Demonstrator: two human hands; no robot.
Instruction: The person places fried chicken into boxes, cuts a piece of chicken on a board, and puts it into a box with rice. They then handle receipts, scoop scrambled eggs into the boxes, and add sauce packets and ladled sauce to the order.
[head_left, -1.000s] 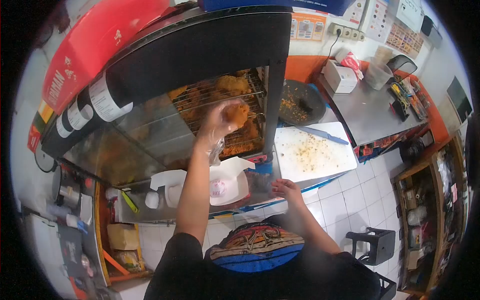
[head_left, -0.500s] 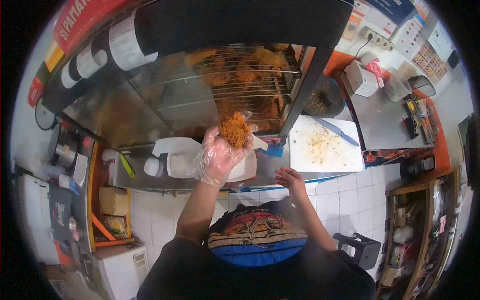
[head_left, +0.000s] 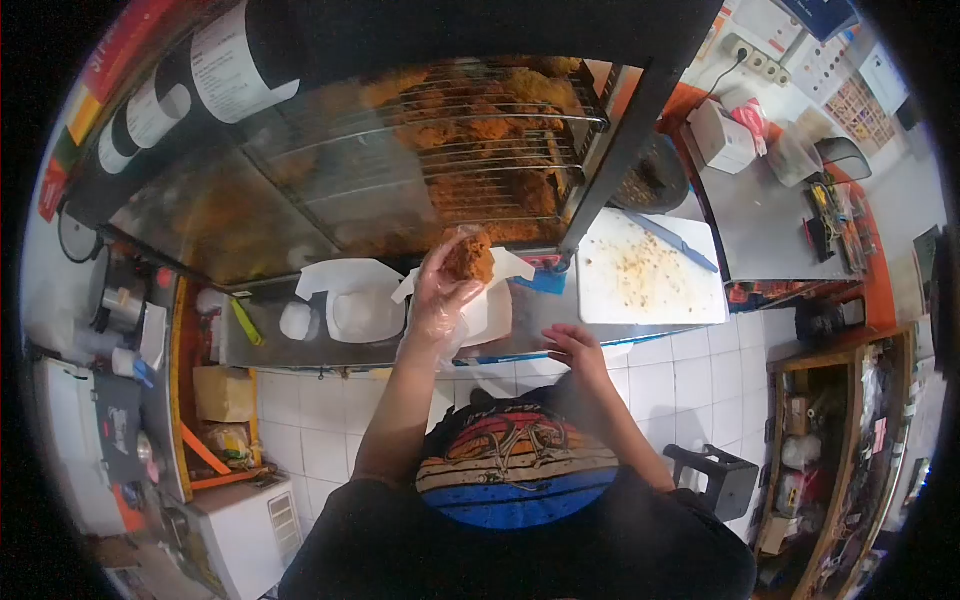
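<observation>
Head view: fried piece [head_left: 473, 258] held

Right hand [head_left: 573, 350]: fingers loosely parted, near the counter [head_left: 545, 308]. Left hand [head_left: 438, 302]: gloved fingers curled around the fried piece, by an open white box [head_left: 492, 318]. Beyond, fried food [head_left: 532, 190] sits on wire racks [head_left: 500, 148].

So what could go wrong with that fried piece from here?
The gloved left hand holds the fried piece up near an open box, so it might slip or drop crumbs outside. The box's raised flap could get bumped on the way in. The right hand looks ungloved, so using it to help might mean bare-handed contact with food.
</observation>
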